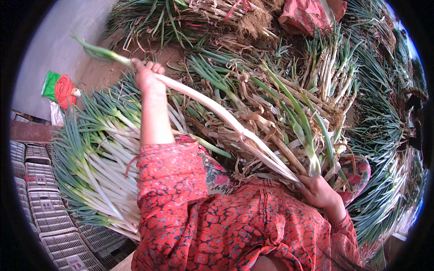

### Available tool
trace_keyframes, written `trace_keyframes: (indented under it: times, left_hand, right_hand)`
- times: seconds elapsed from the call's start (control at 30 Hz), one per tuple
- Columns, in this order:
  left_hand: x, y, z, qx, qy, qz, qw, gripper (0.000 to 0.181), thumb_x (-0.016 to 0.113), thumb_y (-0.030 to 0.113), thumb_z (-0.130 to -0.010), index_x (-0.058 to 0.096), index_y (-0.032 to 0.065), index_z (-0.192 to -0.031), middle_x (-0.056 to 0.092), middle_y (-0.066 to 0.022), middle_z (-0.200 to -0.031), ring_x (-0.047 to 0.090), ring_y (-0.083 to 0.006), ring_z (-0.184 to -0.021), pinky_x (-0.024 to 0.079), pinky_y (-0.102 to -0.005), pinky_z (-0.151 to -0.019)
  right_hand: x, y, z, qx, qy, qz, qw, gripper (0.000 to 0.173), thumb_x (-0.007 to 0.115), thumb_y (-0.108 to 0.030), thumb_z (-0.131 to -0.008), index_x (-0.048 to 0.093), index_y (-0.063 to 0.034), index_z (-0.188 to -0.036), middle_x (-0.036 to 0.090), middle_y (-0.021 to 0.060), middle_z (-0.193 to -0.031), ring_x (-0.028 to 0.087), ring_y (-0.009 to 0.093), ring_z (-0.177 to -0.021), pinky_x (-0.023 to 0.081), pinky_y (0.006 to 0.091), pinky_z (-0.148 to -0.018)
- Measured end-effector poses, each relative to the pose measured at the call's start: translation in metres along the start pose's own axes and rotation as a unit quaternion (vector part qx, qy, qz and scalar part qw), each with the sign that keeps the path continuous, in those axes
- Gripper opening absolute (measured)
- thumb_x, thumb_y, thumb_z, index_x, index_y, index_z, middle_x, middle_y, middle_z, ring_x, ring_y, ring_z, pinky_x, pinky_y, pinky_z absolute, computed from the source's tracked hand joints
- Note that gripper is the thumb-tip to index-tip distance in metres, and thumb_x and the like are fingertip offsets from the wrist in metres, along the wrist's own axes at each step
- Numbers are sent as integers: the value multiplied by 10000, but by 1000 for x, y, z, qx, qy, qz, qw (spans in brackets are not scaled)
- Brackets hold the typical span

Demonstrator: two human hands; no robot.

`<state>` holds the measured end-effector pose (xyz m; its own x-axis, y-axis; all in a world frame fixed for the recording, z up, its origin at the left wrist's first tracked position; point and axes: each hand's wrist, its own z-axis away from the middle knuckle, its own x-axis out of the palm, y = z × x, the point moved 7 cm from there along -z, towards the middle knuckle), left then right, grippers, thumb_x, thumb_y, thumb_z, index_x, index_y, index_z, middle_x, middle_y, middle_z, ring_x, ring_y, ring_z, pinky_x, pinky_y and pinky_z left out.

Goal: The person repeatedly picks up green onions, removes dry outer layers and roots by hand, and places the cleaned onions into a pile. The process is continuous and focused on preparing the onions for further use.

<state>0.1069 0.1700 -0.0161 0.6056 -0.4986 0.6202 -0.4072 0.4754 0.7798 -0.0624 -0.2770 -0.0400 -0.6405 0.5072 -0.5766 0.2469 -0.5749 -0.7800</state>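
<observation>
My left hand (149, 75) is shut around a long green onion (203, 98) just below its green top. From there the pale stalk bends down to the right across my front. Near its middle it parts into two pale strands, which run down to my right hand (317, 192). That hand is shut on their lower end, close against my body. At its fingers rises another green onion (312, 159) with spread green leaves; whether the hand grips it too I cannot tell. Dry brown husks (251, 115) lie heaped behind the stalk.
Cleaned green onions (108, 162) are piled at my left. Stacked plastic crates (47, 210) stand beyond them. Untrimmed bundles (334, 64) lie ahead and right, with more onions (383, 189) along the right side. A red sack (307, 17) is at the back; coloured bags (64, 89) lie by the wall.
</observation>
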Motion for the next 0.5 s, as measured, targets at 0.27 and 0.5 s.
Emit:
trace_keyframes:
  times: [0.27,0.5]
  left_hand:
    - [-45,2,-29,-192,-134,314,920,588,324,656,-832,343,130,-571,336,46,-463,309,-72,-372,272,-164,-313]
    - [35,-8,34,-249,-329,361,836,529,400,527,-882,396,75,-606,343,11,-516,363,-93,-425,327,-211,-371]
  right_hand:
    - [-4,14,29,20,-87,-35,995,270,546,-209,-848,524,23,-985,557,222,-791,549,373,-738,441,400,-661]
    - [-28,-69,-45,-76,103,75,989,565,649,-277,-784,422,29,-1202,516,209,-1066,542,370,-928,456,409,-797]
